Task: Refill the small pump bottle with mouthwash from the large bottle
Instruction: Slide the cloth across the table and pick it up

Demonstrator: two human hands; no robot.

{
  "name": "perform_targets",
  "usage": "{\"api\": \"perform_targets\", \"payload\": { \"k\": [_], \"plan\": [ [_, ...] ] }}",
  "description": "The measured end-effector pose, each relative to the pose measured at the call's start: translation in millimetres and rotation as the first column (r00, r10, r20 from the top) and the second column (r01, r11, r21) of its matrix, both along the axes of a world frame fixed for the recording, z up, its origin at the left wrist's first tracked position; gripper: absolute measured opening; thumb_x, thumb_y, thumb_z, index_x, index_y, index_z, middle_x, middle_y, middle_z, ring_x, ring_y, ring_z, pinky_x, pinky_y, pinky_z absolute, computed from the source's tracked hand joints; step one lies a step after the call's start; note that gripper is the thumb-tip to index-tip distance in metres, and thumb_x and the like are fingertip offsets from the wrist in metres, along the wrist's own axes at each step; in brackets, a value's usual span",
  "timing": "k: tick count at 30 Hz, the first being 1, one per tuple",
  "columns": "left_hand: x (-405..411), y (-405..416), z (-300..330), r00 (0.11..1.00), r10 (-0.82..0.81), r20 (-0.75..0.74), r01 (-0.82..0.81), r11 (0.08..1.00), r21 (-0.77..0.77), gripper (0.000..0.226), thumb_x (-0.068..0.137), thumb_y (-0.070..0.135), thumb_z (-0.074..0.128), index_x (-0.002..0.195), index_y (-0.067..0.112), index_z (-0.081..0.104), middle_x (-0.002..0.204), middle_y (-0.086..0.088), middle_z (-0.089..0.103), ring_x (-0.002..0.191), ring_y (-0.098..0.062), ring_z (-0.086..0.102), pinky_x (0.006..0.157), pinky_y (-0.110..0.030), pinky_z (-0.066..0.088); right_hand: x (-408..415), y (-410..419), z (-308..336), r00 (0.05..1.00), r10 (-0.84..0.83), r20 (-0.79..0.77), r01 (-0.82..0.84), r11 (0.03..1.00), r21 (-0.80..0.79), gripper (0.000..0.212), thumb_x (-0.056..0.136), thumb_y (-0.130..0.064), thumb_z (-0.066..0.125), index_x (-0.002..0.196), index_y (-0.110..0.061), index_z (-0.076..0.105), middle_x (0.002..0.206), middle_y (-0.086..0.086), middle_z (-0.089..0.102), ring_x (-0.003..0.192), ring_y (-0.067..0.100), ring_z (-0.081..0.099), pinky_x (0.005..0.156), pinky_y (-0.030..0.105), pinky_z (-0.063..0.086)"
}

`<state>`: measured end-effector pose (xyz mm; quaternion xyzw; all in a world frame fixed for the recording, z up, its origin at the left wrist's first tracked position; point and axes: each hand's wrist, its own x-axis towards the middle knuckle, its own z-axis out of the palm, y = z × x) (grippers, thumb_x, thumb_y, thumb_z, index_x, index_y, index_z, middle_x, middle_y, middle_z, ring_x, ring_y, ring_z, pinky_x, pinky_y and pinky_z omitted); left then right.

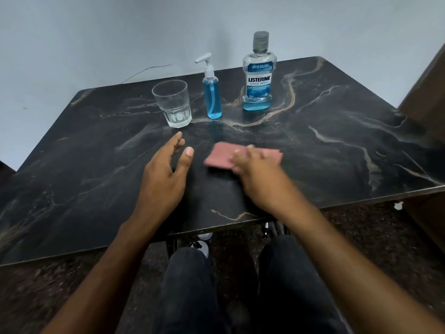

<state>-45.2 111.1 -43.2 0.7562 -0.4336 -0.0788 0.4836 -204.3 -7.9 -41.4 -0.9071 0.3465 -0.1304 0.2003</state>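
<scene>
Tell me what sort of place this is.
Probably a plain room at home rather than a bathroom: a dark marble-patterned table stands against a bare pale wall, with no sink in view. On it stand a drinking glass and a large mouthwash bottle.

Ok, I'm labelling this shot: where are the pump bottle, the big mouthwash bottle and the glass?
pump bottle (212, 97): head view, blue body.
big mouthwash bottle (259, 79): head view, label.
glass (173, 104): head view, side wall.
</scene>
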Motion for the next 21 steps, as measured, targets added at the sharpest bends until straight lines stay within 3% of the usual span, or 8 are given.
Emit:
{"api": "perform_targets", "payload": {
  "k": [4,6,9,10,13,15,19,21],
  "plan": [
    [-1,-3,4,0.999,0.031,-0.034,-0.033,0.997,-0.063,0.057,0.101,0.047,0.049,0.152,0.023,0.045,0.142,0.007,0.06,0.128,0.005,0.054,0.11,-0.025,0.045,39,58,-5,0.963,0.266,-0.051,-0.269,0.962,-0.055,0.062,0.09,0.0,0.046,0.149,-0.02,0.039,0.16,0.02,0.023,0.149,0.039,0.012,0.121,0.052,0.013],
    [-1,-7,3,0.999,0.016,-0.042,-0.018,0.999,-0.044,0.061,0.097,0.051,0.051,0.152,0.027,0.044,0.139,0.012,0.061,0.124,0.008,0.055,0.107,-0.021,0.046,41,64,-8,0.928,0.358,-0.107,-0.372,0.911,-0.179,0.059,0.093,-0.002,0.043,0.15,-0.014,0.036,0.157,0.013,0.032,0.147,0.041,0.017,0.12,0.055,0.013],
    [0,-9,-2,1.0,-0.018,-0.018,0.018,1.0,0.019,0.06,0.096,0.049,0.056,0.152,0.031,0.043,0.14,0.014,0.059,0.113,0.018,0.056,0.096,-0.006,0.042,29,49,-12,0.923,0.345,-0.172,-0.382,0.882,-0.275,0.059,0.094,-0.006,0.045,0.151,-0.016,0.034,0.159,0.005,0.033,0.147,0.04,0.018,0.12,0.053,0.014],
    [2,-9,-4,1.0,-0.028,-0.004,0.028,0.999,0.036,0.059,0.096,0.048,0.057,0.152,0.031,0.044,0.141,0.013,0.059,0.113,0.018,0.056,0.097,-0.005,0.04,22,40,-13,0.93,0.319,-0.18,-0.359,0.893,-0.273,0.06,0.093,-0.006,0.048,0.151,-0.016,0.034,0.159,0.004,0.033,0.148,0.037,0.018,0.121,0.05,0.013],
    [5,-7,-10,0.999,-0.03,0.02,0.029,0.998,0.056,0.058,0.097,0.047,0.057,0.151,0.032,0.044,0.143,0.011,0.059,0.132,-0.001,0.053,0.115,-0.031,0.041,-7,2,-9,0.969,0.23,-0.092,-0.241,0.962,-0.125,0.055,0.096,-0.004,0.048,0.148,-0.019,0.041,0.159,0.002,0.032,0.15,0.021,0.018,0.118,0.029,0.005],
    [8,-6,-12,0.999,-0.031,0.019,0.029,0.996,0.084,0.057,0.098,0.045,0.058,0.152,0.033,0.043,0.144,0.012,0.058,0.135,-0.004,0.051,0.117,-0.038,0.039,-29,-32,-1,0.988,0.14,-0.066,-0.145,0.987,-0.075,0.047,0.099,-0.007,0.049,0.145,-0.019,0.048,0.157,0.003,0.037,0.148,0.017,0.025,0.114,0.02,0.009],
    [9,-8,-11,0.998,-0.046,0.042,0.04,0.99,0.134,0.058,0.098,0.047,0.058,0.152,0.036,0.042,0.145,0.017,0.056,0.136,-0.002,0.048,0.114,-0.032,0.037,-64,-84,10,0.993,-0.113,-0.04,0.11,0.991,-0.081,0.035,0.102,-0.016,0.049,0.134,-0.018,0.06,0.147,0.012,0.05,0.135,0.029,0.046,0.111,0.03,0.027],
    [9,-10,-8,0.998,-0.036,0.058,0.029,0.991,0.128,0.058,0.097,0.047,0.058,0.152,0.034,0.043,0.145,0.017,0.056,0.136,-0.002,0.047,0.112,-0.027,0.035,-57,-97,10,0.974,-0.225,-0.031,0.222,0.971,-0.087,0.033,0.101,-0.022,0.05,0.132,-0.017,0.062,0.145,0.017,0.051,0.133,0.036,0.046,0.111,0.04,0.032]
  ]
}}
